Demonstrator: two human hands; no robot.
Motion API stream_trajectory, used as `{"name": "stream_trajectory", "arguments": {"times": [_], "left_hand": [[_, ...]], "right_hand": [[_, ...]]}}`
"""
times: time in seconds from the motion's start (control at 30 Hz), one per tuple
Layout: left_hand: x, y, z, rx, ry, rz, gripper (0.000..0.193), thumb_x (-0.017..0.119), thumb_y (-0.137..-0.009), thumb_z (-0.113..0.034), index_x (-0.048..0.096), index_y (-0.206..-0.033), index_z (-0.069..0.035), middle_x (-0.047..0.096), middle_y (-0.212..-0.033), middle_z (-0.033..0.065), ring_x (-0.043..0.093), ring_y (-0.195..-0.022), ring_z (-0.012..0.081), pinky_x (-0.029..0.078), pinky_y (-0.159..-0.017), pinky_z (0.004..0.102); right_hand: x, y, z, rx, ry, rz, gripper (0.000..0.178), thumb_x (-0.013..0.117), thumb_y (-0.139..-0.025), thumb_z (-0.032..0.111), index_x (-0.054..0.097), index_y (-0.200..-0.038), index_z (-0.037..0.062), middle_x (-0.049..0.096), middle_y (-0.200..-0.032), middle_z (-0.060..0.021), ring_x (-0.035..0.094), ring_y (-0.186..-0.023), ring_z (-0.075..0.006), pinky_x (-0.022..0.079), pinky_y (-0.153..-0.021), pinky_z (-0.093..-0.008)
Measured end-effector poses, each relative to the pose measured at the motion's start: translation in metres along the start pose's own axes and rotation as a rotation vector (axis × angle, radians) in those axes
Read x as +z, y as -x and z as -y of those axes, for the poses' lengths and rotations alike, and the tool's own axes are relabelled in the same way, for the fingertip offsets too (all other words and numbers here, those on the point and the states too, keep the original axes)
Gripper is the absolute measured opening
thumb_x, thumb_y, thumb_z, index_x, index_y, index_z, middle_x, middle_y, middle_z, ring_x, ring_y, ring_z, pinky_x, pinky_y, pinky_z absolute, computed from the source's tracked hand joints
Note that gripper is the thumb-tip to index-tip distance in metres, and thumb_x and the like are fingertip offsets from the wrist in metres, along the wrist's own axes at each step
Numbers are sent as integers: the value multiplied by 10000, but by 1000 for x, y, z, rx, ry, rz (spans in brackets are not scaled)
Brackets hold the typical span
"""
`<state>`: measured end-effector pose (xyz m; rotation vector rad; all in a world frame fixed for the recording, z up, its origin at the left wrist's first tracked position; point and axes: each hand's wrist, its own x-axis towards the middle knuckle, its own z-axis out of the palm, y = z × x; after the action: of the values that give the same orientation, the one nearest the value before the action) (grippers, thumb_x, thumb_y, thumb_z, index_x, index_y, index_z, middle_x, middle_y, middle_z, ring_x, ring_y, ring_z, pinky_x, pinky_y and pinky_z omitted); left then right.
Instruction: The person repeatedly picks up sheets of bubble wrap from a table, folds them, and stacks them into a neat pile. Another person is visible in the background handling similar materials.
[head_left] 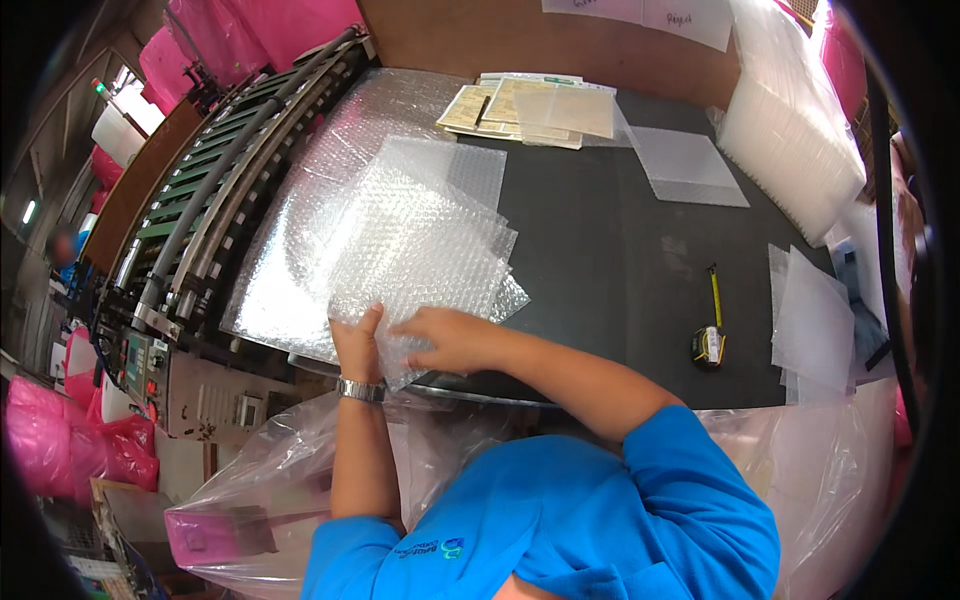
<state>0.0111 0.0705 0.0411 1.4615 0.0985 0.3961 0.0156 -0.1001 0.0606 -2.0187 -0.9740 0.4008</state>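
A loose, fanned stack of clear bubble-wrap sheets (425,215) lies at the left of the dark tabletop. My left hand (355,338), a metal watch on its wrist, is closed on the stack's near edge. The thumb points up, and the other fingers are partly hidden. Just right of it, my right hand (445,338) reaches over the near corner of the sheets. Its fingers and thumb are apart and touch the plastic or hover close above it. Underneath, larger shiny bubble wrap (275,270) spreads toward the rollers.
A roller machine (210,170) stands along the left. Papers with a pen (530,108) lie at the back, beside a flat clear sheet (690,165). On the right are a tape measure (708,345), thin translucent sheets (815,325) and a tall stack of white packaging (790,130).
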Motion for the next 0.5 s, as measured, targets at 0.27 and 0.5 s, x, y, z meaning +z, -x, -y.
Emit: {"name": "stream_trajectory", "arguments": {"times": [0.27, 0.5], "left_hand": [[-21, 23, -26, 247, 135, 241, 507, 714, -658, -49, 483, -1107, -7, 552, -981, 52, 527, -903, 182, 427, -810, 313], [-5, 30, -4, 161, 111, 240, 524, 744, -626, -89, 493, -1077, -1, 552, -976, 64, 524, -886, 195, 433, -791, 327]], "right_hand": [[-119, 42, -61, -115, -331, -827, 1013, 776, -571, 326, 191, -1343, 29, 279, -1340, -206, 268, -1246, -287, 240, -1008, -359], [-68, 52, -65, -49, -647, -448, 979, 776, -567, 340, 244, -1324, 18, 361, -1292, -156, 312, -1215, -252, 225, -1015, -342]]}}
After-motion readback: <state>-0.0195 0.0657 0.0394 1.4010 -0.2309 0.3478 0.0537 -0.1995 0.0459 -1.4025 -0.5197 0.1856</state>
